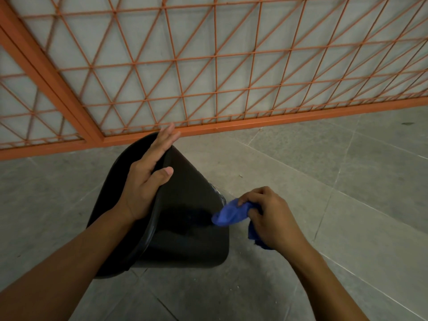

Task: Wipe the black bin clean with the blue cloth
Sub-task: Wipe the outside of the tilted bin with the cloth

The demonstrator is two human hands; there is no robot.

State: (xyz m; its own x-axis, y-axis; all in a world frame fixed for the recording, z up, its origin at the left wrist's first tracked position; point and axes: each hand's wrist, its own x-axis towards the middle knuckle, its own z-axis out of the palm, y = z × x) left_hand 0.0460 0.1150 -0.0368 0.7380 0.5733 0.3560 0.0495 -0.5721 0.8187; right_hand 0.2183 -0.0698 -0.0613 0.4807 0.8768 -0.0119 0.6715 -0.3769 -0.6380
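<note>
The black bin lies tipped on the grey floor, its rim toward the left and its outer wall facing up. My left hand holds the rim, fingers stretched over the inside and thumb pressed on the outer wall. My right hand grips the bunched blue cloth. The cloth's tip touches the bin's outer wall at its right edge. A small wet patch shines on that edge just above the cloth.
An orange metal lattice fence with a thick bottom rail runs across the back, right behind the bin. Grey floor tiles spread to the right and front.
</note>
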